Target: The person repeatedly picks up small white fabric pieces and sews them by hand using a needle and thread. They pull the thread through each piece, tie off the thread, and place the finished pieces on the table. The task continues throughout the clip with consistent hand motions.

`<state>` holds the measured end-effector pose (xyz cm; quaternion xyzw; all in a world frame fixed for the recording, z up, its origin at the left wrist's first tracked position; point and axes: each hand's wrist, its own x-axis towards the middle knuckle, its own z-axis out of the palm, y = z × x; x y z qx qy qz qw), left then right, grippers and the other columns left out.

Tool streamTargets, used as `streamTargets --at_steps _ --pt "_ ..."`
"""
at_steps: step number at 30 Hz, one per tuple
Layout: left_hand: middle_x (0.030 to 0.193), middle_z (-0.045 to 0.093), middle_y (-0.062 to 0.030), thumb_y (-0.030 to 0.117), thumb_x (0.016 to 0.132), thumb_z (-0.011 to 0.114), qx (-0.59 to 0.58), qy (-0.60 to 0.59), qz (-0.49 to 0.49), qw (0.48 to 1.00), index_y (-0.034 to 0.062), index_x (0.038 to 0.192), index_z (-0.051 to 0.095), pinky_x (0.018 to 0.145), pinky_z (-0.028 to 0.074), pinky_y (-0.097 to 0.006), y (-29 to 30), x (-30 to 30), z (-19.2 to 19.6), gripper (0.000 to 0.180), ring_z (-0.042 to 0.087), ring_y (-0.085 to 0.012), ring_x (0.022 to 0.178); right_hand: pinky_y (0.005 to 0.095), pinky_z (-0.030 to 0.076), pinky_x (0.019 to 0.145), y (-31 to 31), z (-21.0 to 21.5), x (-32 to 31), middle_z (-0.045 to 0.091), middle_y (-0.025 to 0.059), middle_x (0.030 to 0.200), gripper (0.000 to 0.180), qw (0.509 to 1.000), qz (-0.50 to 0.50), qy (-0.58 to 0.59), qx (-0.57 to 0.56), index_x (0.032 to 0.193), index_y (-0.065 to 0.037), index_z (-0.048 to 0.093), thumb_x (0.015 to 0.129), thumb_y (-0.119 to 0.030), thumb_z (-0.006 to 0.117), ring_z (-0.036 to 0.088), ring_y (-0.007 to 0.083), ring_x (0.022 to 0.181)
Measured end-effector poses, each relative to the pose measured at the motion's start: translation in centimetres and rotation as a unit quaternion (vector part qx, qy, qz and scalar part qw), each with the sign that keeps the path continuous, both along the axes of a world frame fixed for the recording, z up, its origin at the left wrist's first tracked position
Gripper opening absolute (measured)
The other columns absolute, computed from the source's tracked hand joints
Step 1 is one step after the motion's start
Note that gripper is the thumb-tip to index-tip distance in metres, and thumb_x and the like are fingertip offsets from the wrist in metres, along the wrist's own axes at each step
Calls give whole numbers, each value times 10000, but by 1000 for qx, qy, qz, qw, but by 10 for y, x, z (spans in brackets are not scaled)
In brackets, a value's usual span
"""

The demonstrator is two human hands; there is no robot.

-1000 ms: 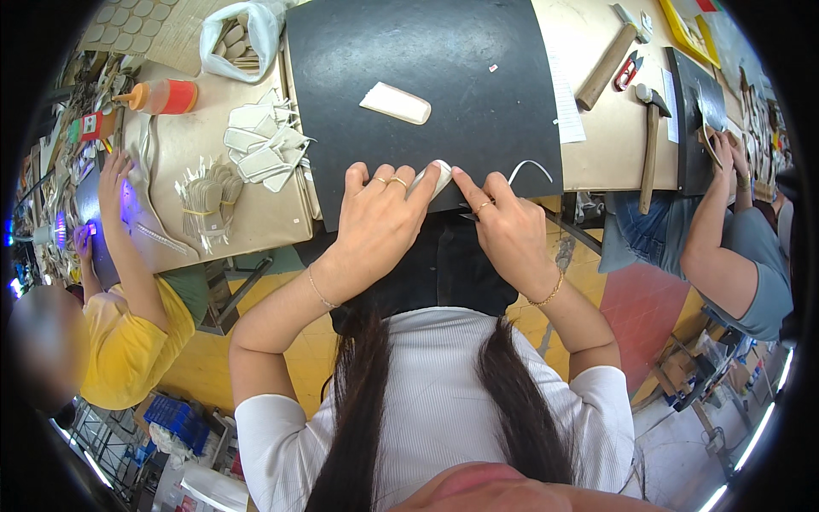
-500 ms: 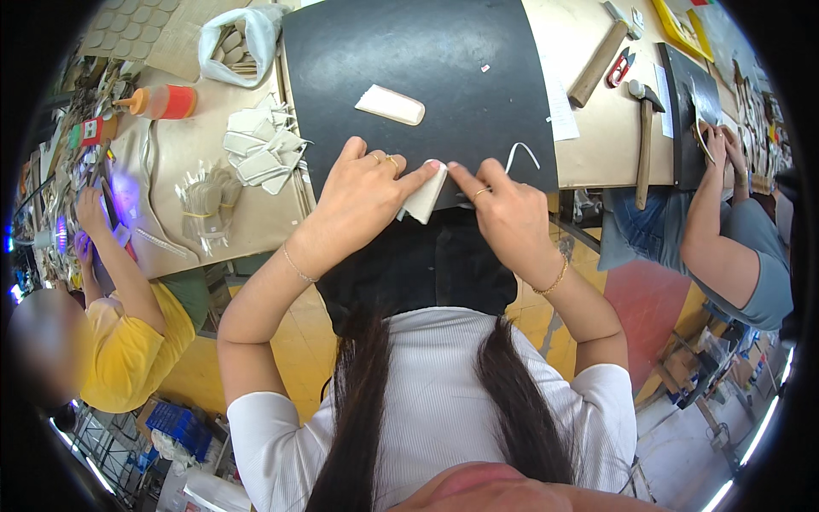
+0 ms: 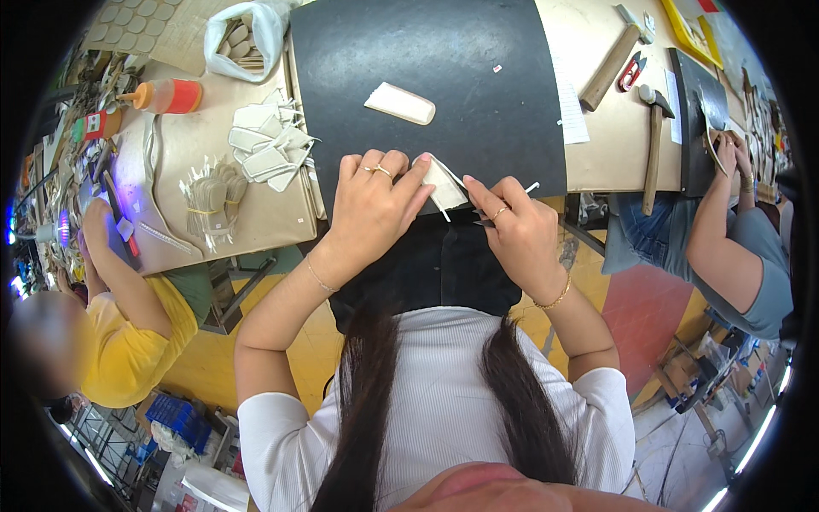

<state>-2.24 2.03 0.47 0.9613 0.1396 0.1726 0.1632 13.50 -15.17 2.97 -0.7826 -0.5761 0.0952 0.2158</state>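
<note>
At the near edge of the black mat [image 3: 503,119], my left hand [image 3: 375,196] presses and pinches a cream, flat tab-like piece [image 3: 444,189], with the thumb and index finger at its upper left edge. My right hand [image 3: 522,226] is closed at the piece's right side, where a narrow pale strip runs along the edge. A thin white strip end [image 3: 533,188] sticks out past the right knuckles. Under the right fingers shows a dark pointed tip [image 3: 484,224]; what it belongs to is hidden. A second cream tab [image 3: 399,103] lies on the mat farther away.
Left of the mat lie a pile of cream tabs [image 3: 271,145], a banded bundle [image 3: 212,200], a white bag of pieces [image 3: 246,47] and an orange-capped bottle [image 3: 171,96]. To the right are a hammer [image 3: 655,145], a mallet [image 3: 610,68] and red snips [image 3: 631,72]. People work on both sides.
My right hand has moved slightly down and right from the top of the piece, and a dark tip now shows under it. The strip along the piece's right edge stands apart more.
</note>
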Motion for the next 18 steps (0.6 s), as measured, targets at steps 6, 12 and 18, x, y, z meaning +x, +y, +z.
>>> streamTargets --at_steps 6,12,18 --pt "955 577 -17 254 874 783 -11 6 -7 1000 97 1188 718 795 386 -374 3 1 1 357 546 -203 890 350 526 593 -5 -8 3 606 33 876 490 998 26 -49 8 1279 -126 732 804 -11 773 641 216 641" --pt "957 575 -17 272 871 788 6 28 -20 999 111 1176 718 796 386 -381 6 1 4 352 550 -209 904 326 536 592 8 -11 3 664 57 937 388 992 -53 91 73 1256 -56 728 884 -142 791 691 226 700" --pt "948 568 -15 275 861 800 0 28 -9 1000 133 1178 725 795 384 -382 4 1 4 355 550 -210 908 364 556 662 44 -7 7 704 106 969 270 973 -103 191 76 1156 -35 745 910 -143 779 708 262 771"
